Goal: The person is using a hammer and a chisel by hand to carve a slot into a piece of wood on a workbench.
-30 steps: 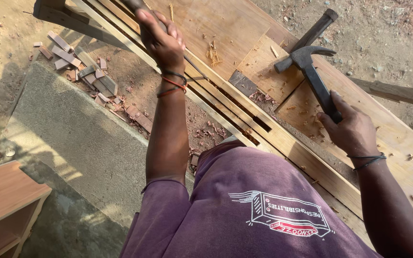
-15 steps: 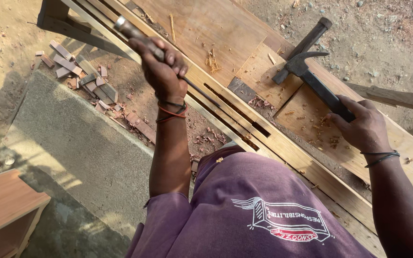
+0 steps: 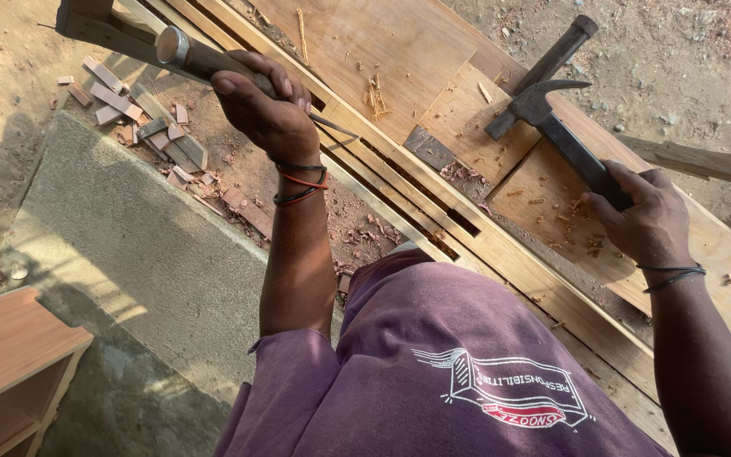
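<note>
My left hand (image 3: 264, 106) is shut on a wooden-handled chisel (image 3: 192, 55). Its metal-capped end points up and left, and its thin blade reaches down to the right over the slotted wooden frame (image 3: 501, 254). My right hand (image 3: 640, 216) grips the dark handle of a claw hammer (image 3: 535, 106). The hammer head hangs over a pale board (image 3: 475, 118) strewn with shavings. The two hands are well apart, and the frame's long dark slots run between them.
A dark tool handle (image 3: 560, 51) lies just beyond the hammer head. Wood offcuts (image 3: 129, 110) and chips litter the dirt on the left. A concrete slab (image 3: 145, 254) lies below them. A wooden box (image 3: 10, 355) stands at the bottom left. A plank (image 3: 704, 161) sticks out on the right.
My left hand has come down nearer to me and tilted the chisel, so its capped end now shows at the upper left. The hammer has hardly moved.
</note>
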